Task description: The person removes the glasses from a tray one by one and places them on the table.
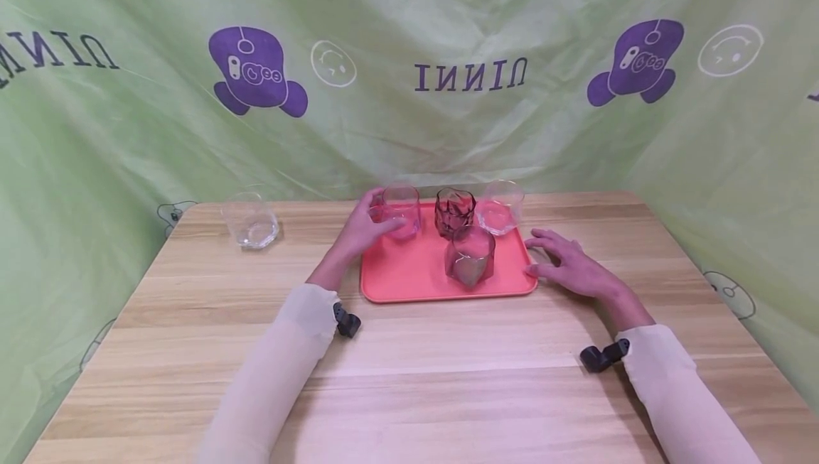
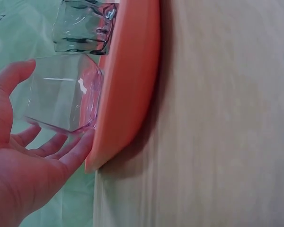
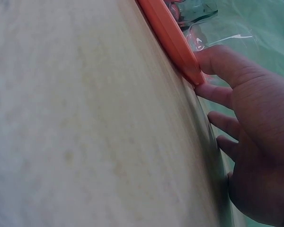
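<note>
Item: pink glass (image 1: 402,212), far-left on tray (image 1: 409,283). My left hand (image 1: 367,226) cups it, fingers curled round; right hand (image 1: 569,265) released, flat on desk (image 1: 448,379) at tray's right edge. Step: grasping; next needs firm lift.

A wooden table (image 1: 409,379) with pale, streaked grain boards is set in front of a creased light-green cloth backdrop (image 1: 409,23), which is hung behind it and wrapped around both sides. Purple cartoon figures (image 1: 256,69), white smiley faces (image 1: 333,63) and mirrored dark lettering (image 1: 470,75) are printed on the cloth. The scene is evenly lit.
</note>
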`<move>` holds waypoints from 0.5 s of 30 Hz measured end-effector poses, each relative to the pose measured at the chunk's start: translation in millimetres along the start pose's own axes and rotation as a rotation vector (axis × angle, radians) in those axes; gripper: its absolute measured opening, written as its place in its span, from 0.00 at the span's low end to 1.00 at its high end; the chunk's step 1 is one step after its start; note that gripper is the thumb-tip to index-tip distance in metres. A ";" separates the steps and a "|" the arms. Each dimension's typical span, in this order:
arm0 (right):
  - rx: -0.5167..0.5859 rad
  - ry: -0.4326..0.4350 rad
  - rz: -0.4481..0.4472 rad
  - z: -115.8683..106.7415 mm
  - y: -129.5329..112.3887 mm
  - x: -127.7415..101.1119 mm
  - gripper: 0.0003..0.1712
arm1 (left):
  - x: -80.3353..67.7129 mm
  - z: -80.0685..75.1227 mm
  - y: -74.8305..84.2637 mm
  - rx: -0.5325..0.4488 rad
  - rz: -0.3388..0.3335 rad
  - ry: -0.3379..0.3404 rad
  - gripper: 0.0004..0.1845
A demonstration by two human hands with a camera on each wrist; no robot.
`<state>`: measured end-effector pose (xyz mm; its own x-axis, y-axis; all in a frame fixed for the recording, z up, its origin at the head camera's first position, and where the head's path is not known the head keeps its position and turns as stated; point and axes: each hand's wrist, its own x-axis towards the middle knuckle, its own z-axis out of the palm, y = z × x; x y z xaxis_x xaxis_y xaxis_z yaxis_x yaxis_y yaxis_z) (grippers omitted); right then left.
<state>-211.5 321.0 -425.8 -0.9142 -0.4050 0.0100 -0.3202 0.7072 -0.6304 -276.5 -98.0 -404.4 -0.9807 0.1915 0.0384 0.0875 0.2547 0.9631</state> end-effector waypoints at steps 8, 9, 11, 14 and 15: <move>0.003 0.002 -0.006 0.2 0.0 -0.7 0.32 | 4.2 6.8 -0.7 -0.043 -0.028 0.012 0.51; 0.004 0.002 -0.008 0.1 0.1 -0.7 0.32 | 4.2 7.2 -0.5 -0.054 -0.029 0.009 0.50; 0.004 0.004 -0.009 0.0 0.7 -0.8 0.32 | 4.0 8.5 -0.1 -0.076 -0.027 0.004 0.49; 0.004 0.004 -0.013 0.1 0.6 -0.8 0.32 | 4.0 9.9 0.3 -0.074 -0.027 0.007 0.48; 0.004 0.003 -0.013 0.1 0.4 -0.9 0.32 | 4.0 10.3 0.6 -0.063 -0.028 0.009 0.47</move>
<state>-210.8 321.6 -426.1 -0.9105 -0.4129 0.0205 -0.3313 0.6992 -0.6335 -278.6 -87.3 -406.5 -0.9843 0.1761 0.0131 0.0488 0.1996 0.9787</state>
